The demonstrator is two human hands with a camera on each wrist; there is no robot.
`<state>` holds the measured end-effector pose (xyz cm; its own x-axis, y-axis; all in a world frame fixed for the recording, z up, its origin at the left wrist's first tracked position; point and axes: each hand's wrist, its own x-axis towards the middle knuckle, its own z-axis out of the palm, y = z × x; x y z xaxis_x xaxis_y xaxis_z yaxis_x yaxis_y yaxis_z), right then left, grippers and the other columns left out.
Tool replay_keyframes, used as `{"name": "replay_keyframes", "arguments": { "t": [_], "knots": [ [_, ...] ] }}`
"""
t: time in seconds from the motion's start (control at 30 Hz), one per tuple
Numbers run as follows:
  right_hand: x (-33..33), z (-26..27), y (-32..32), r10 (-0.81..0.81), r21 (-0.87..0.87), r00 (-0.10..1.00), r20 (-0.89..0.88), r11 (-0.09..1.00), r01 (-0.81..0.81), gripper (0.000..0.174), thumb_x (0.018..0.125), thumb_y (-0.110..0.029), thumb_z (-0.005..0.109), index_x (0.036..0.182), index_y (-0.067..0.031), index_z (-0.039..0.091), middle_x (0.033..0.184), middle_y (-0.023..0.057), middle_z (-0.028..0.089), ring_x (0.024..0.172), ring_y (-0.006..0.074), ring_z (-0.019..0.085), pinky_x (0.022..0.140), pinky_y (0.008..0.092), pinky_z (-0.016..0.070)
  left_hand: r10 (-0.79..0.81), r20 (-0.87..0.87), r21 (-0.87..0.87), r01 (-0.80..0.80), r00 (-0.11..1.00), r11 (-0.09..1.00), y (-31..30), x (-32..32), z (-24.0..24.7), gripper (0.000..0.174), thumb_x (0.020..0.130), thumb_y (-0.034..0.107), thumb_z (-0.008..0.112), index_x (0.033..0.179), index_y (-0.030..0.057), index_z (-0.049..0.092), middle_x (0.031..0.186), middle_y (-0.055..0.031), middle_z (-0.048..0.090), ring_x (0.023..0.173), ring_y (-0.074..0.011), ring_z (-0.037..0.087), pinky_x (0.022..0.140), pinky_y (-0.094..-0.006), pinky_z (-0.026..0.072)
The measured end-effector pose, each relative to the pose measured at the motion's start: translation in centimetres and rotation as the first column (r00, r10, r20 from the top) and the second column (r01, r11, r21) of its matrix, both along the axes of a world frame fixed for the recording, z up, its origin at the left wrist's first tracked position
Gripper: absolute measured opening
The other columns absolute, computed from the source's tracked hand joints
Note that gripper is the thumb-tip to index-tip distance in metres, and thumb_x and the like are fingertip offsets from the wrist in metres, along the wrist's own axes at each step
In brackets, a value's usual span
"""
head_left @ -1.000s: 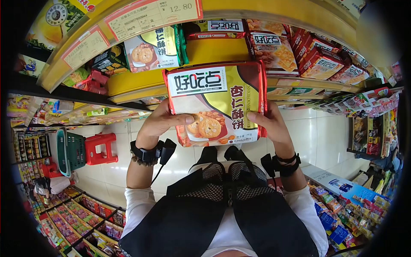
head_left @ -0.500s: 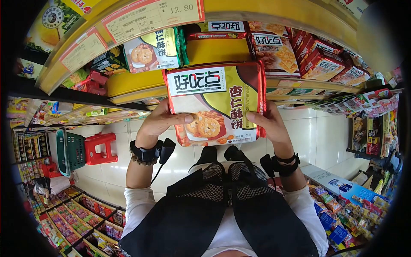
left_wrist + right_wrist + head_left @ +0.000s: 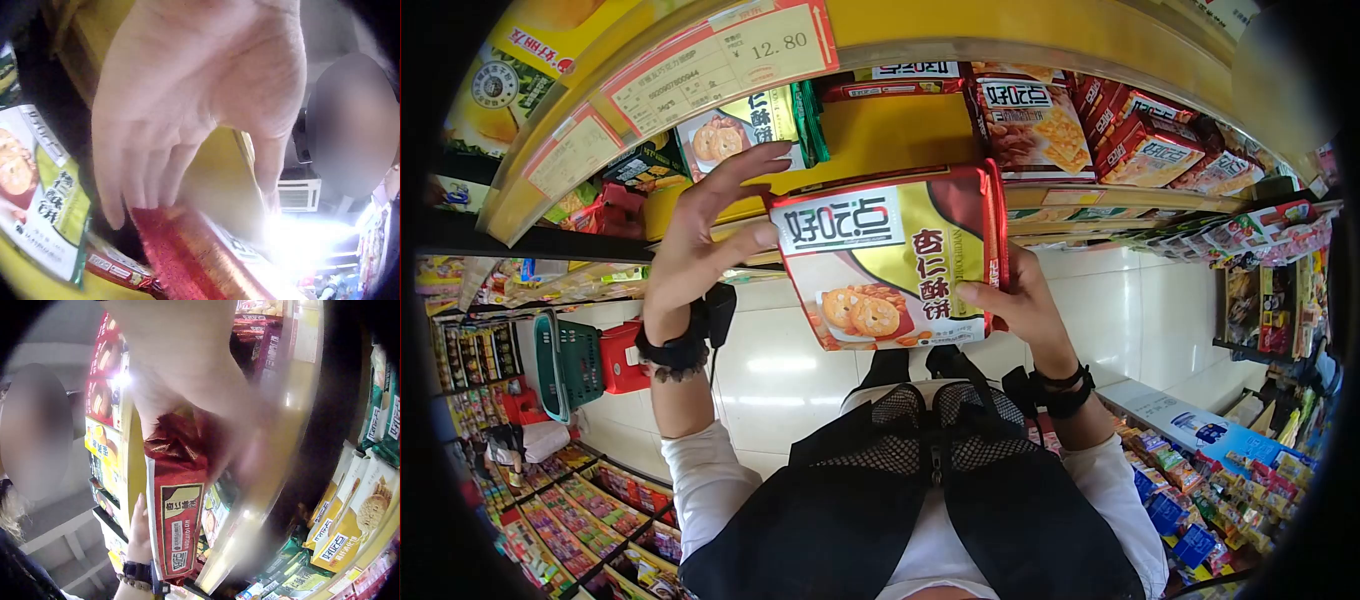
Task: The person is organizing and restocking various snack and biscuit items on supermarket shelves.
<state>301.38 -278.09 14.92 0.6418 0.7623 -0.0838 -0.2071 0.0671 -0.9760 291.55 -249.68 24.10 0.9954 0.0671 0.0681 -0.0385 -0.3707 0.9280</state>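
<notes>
A red-edged packet of almond biscuits [image 3: 870, 262] is held up in front of the shelf, its printed front facing the head camera. My right hand [image 3: 1028, 300] grips its right edge, thumb on the front and the other fingers hidden behind. In the right wrist view the red side panel [image 3: 178, 519] of the packet shows below that hand. Spread and apart from the packet's left edge is my left hand [image 3: 705, 225], its fingers extended toward the shelf. Seen from the left wrist, the left hand [image 3: 200, 94] has its fingertips close over the packet's red edge.
On the yellow shelf [image 3: 890, 125], a green-edged biscuit packet [image 3: 712, 140] stands left and red cracker packets [image 3: 1030, 125] right. A price label [image 3: 730, 65] fronts the board above. Behind on the left are a green basket [image 3: 570, 365] and a red stool [image 3: 625, 357].
My left hand has let go of the packet and moved left and up, its fingers spreading. The packet has tilted and shifted slightly left, still in my right hand.
</notes>
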Motion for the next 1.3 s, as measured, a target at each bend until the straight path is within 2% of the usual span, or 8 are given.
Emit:
{"name": "replay_keyframes", "arguments": {
  "t": [0.1, 0.17, 0.23, 0.43, 0.5, 0.67, 0.9, 1.3],
  "knots": [
    [0.0, 1.0, -0.3, 0.04, -0.018, 0.999, 0.009, 0.999, -0.04, 0.042, 0.076, -0.014, 0.069, 0.111, 0.0027, 0.052, 0.073, 0.0008, 0.059, 0.053, 0.0027, 0.049, 0.047, 0.0179, 0.0388, -0.131, -0.18, 0.425, 0.197, 0.975, 0.884, -1.6, 1.2, 2.0, 0.073, 0.067, 0.033, 0.074, 0.125, 0.0, 0.044, 0.122, -0.0185, 0.051, 0.111, -0.0264, 0.051, 0.092, -0.0335, 0.0396],
    [-0.2, 3.1, 0.1, 0.159, -0.186, 0.987, -0.04, 0.969, -0.163, 0.047, 0.075, -0.016, 0.071, 0.113, 0.0027, 0.051, 0.073, 0.0035, 0.06, 0.052, 0.0036, 0.05, 0.048, 0.0197, 0.0412, -0.183, -0.339, 0.423, 0.323, 0.923, 0.847, -2.6, 2.0, 1.1, 0.078, 0.065, 0.041, 0.073, 0.123, -0.002, 0.044, 0.115, -0.0216, 0.054, 0.105, -0.0304, 0.054, 0.089, -0.0329, 0.0418],
    [-0.5, 2.2, 0.4, 0.138, -0.131, 0.984, 0.11, 0.984, -0.123, 0.049, 0.074, -0.018, 0.072, 0.113, 0.0033, 0.051, 0.075, 0.0066, 0.061, 0.055, 0.007, 0.054, 0.05, 0.0222, 0.0441, -0.132, -0.588, 0.559, 0.519, 0.798, 0.646, -3.1, 3.0, 1.1, 0.063, 0.064, 0.043, 0.072, 0.102, -0.0044, 0.055, 0.08, -0.0212, 0.061, 0.072, -0.0327, 0.059, 0.068, -0.0354, 0.0457],
    [0.8, 1.1, -0.7, 0.064, 0.029, 0.99, 0.126, 0.997, -0.069, 0.05, 0.078, -0.017, 0.067, 0.118, 0.005, 0.047, 0.101, 0.0132, 0.061, 0.088, 0.0181, 0.061, 0.081, 0.0299, 0.0488, -0.188, -0.439, 0.401, 0.379, 0.879, 0.834, -3.2, 2.7, 2.4, 0.059, 0.061, 0.038, 0.076, 0.098, -0.0039, 0.056, 0.076, -0.0191, 0.061, 0.067, -0.0306, 0.058, 0.064, -0.0355, 0.0463],
    [1.9, 0.3, -1.3, -0.015, 0.065, 0.989, 0.148, 0.998, 0.005, 0.042, 0.083, -0.017, 0.061, 0.116, 0.0058, 0.047, 0.098, 0.0118, 0.062, 0.087, 0.0163, 0.06, 0.078, 0.029, 0.0496, 0.022, -0.338, 0.381, 0.115, 0.941, 0.917, -3.8, 2.6, 4.4, 0.057, 0.061, 0.029, 0.078, 0.102, -0.0043, 0.055, 0.082, -0.0177, 0.063, 0.072, -0.0285, 0.06, 0.07, -0.0345, 0.0471],
    [5.1, 0.5, -3.4, -0.259, 0.045, 0.952, 0.161, 0.966, 0.255, 0.024, 0.089, -0.015, 0.051, 0.106, 0.0028, 0.053, 0.086, 0.0093, 0.064, 0.076, 0.0111, 0.059, 0.065, 0.0238, 0.0487, 0.147, 0.054, 0.636, -0.148, 0.988, 0.757, -4.1, 3.4, 6.0, 0.059, 0.063, 0.013, 0.078, 0.112, -0.0057, 0.051, 0.099, -0.0132, 0.061, 0.087, -0.0173, 0.058, 0.081, -0.0279, 0.0447],
    [4.8, -1.3, -5.1, -0.178, -0.041, 0.971, 0.16, 0.982, 0.187, 0.018, 0.089, -0.012, 0.052, 0.099, 0.0025, 0.056, 0.082, 0.0088, 0.063, 0.07, 0.0123, 0.06, 0.061, 0.0233, 0.0483, 0.169, 0.095, 0.858, -0.167, 0.981, 0.486, -5.1, 6.4, 4.9, 0.055, 0.067, 0.023, 0.076, 0.111, -0.0029, 0.054, 0.1, -0.0167, 0.061, 0.09, -0.0267, 0.059, 0.082, -0.0322, 0.0447],
    [4.9, -2.4, -6.1, -0.15, -0.076, 0.979, 0.137, 0.984, 0.162, 0.016, 0.087, -0.008, 0.052, 0.097, 0.004, 0.057, 0.081, 0.0089, 0.062, 0.071, 0.0128, 0.061, 0.062, 0.0237, 0.0496, 0.066, -0.022, 0.818, -0.02, 0.998, 0.574, -5.1, 9.8, 2.5, 0.059, 0.065, 0.023, 0.076, 0.113, -0.0022, 0.053, 0.095, -0.0164, 0.06, 0.08, -0.023, 0.06, 0.075, -0.0314, 0.0471]
  ]
}}
